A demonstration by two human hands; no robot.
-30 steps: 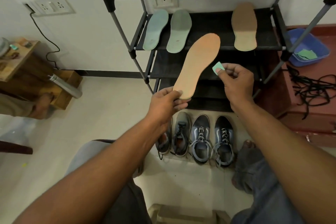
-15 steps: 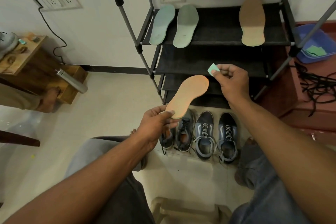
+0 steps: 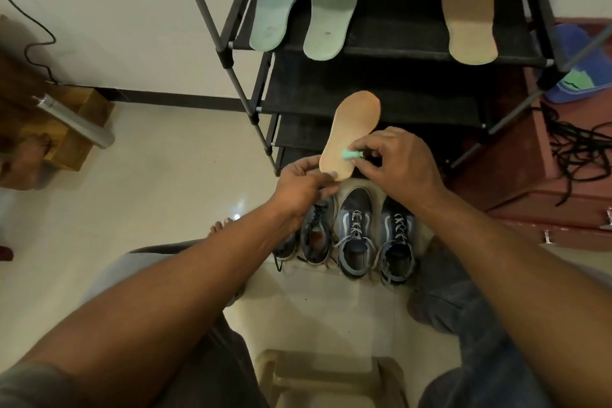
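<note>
My left hand (image 3: 303, 184) grips the heel end of a tan insole (image 3: 352, 131), which points up and away in front of the black shoe rack (image 3: 414, 103). My right hand (image 3: 397, 164) pinches a small green piece (image 3: 349, 154) and holds it against the insole's lower part. Two green insoles (image 3: 278, 8) (image 3: 329, 10) and another tan insole (image 3: 470, 10) lie on a rack shelf. Below my hands, several sneakers (image 3: 356, 235) stand in a row on the floor.
A blue basin (image 3: 576, 66) sits right of the rack, with black laces (image 3: 576, 146) on a red-brown cabinet (image 3: 530, 195). At left are a wooden block (image 3: 71, 129), a metal tube (image 3: 74, 119) and someone's bare foot (image 3: 28, 159). A beige stool (image 3: 331, 378) is near my knees.
My left hand lowered the insole from in front of the shelves. My right hand brought the green piece down onto it. The view tilted downward.
</note>
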